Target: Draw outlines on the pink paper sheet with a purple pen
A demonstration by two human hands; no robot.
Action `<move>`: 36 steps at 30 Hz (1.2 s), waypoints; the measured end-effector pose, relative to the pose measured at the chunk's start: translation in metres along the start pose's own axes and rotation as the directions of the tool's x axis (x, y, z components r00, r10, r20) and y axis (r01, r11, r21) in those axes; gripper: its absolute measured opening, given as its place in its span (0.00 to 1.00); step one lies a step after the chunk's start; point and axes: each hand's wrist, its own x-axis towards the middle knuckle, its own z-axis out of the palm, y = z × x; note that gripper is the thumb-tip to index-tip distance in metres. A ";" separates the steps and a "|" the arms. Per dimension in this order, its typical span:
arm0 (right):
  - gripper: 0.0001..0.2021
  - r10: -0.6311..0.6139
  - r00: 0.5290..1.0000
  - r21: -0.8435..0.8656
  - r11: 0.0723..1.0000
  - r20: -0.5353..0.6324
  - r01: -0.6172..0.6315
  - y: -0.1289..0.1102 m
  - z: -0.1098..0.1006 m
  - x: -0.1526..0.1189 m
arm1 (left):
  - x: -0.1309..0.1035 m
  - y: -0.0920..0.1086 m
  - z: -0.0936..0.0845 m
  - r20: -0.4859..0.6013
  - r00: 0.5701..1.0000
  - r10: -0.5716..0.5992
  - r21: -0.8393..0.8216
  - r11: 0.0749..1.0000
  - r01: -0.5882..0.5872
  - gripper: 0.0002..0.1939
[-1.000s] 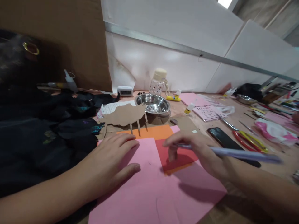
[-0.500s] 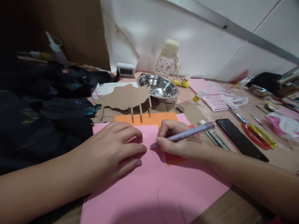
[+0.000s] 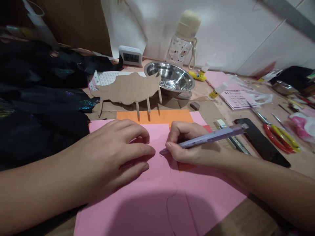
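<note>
Pink paper (image 3: 137,203) lies before me with thin curved pencil lines drawn on it. My left hand (image 3: 123,150) rests on its left part, fingers spread and slightly bent, pressing the sheet. In my right hand (image 3: 189,144) is a lilac mechanical pencil (image 3: 211,136), pinched between thumb and fingers, its tip on or very near the pink paper just right of my left fingertips. An orange sheet (image 3: 152,116) shows behind the pink one, and a bit of red paper sticks out beside my right hand. Behind the sheets lies a cardboard cutout (image 3: 128,88) with thin leg-like strips.
Farther back stand a steel bowl (image 3: 169,77), a clear bottle (image 3: 182,41) and a white digital clock (image 3: 130,55). At right lie a black phone (image 3: 262,142), scissors (image 3: 282,137), an eraser (image 3: 195,105) and a glue bottle (image 3: 218,91). Black material (image 3: 44,108) covers the left side.
The camera view has tilted down and shifted a little, so the background sits higher. My right hand still holds the pencil near the same mark; its rear end leans slightly farther right.
</note>
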 end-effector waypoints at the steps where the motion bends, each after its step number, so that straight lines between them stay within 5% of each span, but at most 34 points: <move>1: 0.12 0.002 1.000 0.008 1.000 0.008 -0.002 0.001 0.000 0.000 | 0.000 0.000 0.000 0.001 1.000 -0.002 -0.001 1.000 0.002 0.13; 9: 0.13 -0.084 0.996 0.036 0.996 -0.023 0.085 0.010 -0.001 0.002 | 0.000 0.002 0.000 0.003 1.000 -0.012 0.003 1.000 0.012 0.13; 36: 0.13 -0.080 0.995 0.152 0.984 -0.064 0.089 0.011 0.001 0.003 | -0.001 0.001 0.000 0.011 1.000 -0.016 0.002 1.000 0.016 0.13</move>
